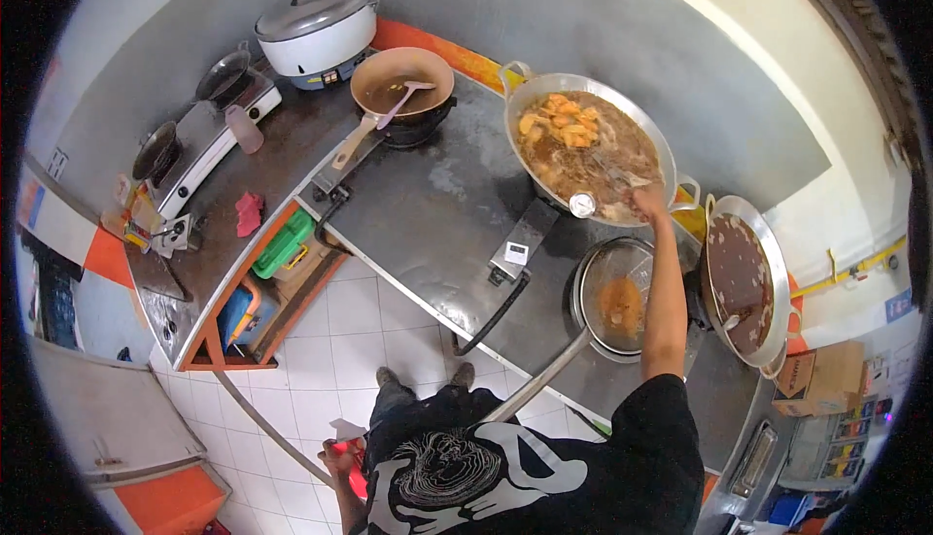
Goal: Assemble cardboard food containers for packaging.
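My right arm reaches over a large two-handled wok (669, 161) of bubbling brown oil. At its right edge, my right hand (647, 202) has its fingers drawn together by a pale piece (632, 181). Whether it grips that piece or a thin tool is unclear. Golden fried pieces (564, 122) gather at the wok's far left side. A round dial thermometer (582, 205) sits at the near rim. Low at my left side, my left hand (337, 457) is closed around a red object (359, 482), mostly hidden by my body, with a whitish flap above it.
A long-handled strainer (622, 277) with orange crumbs rests over a pot near my right forearm. Farther right stands a second wok (782, 292) of dark oil. A frying pan (374, 64) with a pink spatula (398, 107), a rice cooker (321, 44) and a stove (219, 141) are left.
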`<state>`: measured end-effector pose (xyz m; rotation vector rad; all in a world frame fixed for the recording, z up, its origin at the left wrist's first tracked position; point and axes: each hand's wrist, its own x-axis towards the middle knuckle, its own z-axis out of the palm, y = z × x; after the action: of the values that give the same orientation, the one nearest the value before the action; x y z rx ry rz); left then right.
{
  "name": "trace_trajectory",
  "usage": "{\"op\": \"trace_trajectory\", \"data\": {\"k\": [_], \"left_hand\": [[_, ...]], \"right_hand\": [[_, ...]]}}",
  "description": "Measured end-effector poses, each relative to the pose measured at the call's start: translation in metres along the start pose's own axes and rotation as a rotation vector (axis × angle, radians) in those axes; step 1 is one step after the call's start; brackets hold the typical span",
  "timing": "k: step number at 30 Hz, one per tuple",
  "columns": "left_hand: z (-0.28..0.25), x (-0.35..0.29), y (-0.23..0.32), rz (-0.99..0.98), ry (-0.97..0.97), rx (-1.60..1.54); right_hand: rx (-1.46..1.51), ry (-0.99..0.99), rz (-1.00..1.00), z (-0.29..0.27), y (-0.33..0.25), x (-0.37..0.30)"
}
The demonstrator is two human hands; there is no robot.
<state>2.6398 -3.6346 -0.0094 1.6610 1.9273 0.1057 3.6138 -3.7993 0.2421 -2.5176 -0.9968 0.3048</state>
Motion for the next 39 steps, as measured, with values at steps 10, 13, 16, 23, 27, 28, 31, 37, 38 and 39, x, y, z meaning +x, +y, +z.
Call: {"op": "trace_trajectory", "data": {"k": [10, 13, 16, 23, 27, 28, 31, 37, 38, 39], "left_hand": [[-0.013, -0.001, 0.0, -0.083, -0.041, -0.084], [0.005, 0.014, -0.027, -0.038, -0.058, -0.182], [0.014, 0.019, -0.017, 0.026, -0.055, -0.148], [0.013, 0.019, -0.03, -0.035, -0.101, -0.061], [-0.001, 0.002, -0.017, 0.005, -0.065, -0.013], [-0.006, 0.003, -0.017, 0.049, -0.042, 0.009], [-0.014, 0.001, -0.021, 0.048, -0.008, 0.093], [-0.056, -0.008, 0.043, 0.378, 0.302, -0.011], [-0.063, -0.007, 0.067, 0.299, 0.34, -0.011], [-0.07, -0.005, 0.093, 0.223, 0.378, -0.013]], "right_hand": [[-0.502, 0.395, 0.096, 0.009, -0.148, -0.046], [-0.577, 0.453, 0.057, 0.009, -0.149, -0.061], [-0.621, 0.52, 0.12, 0.003, -0.137, -0.078], [-0.491, 0.548, 0.245, -0.033, -0.138, -0.141], [-0.315, 0.679, 0.276, -0.017, -0.127, -0.176], [-0.274, 0.69, 0.238, -0.005, -0.106, -0.186], [0.145, 0.625, 0.309, 0.031, -0.085, -0.233], [0.866, 0.751, 0.554, 0.131, -0.134, -0.377], [0.857, 0.757, 0.642, 0.143, -0.146, -0.395], [0.856, 0.751, 0.647, 0.154, -0.159, -0.404]]}}
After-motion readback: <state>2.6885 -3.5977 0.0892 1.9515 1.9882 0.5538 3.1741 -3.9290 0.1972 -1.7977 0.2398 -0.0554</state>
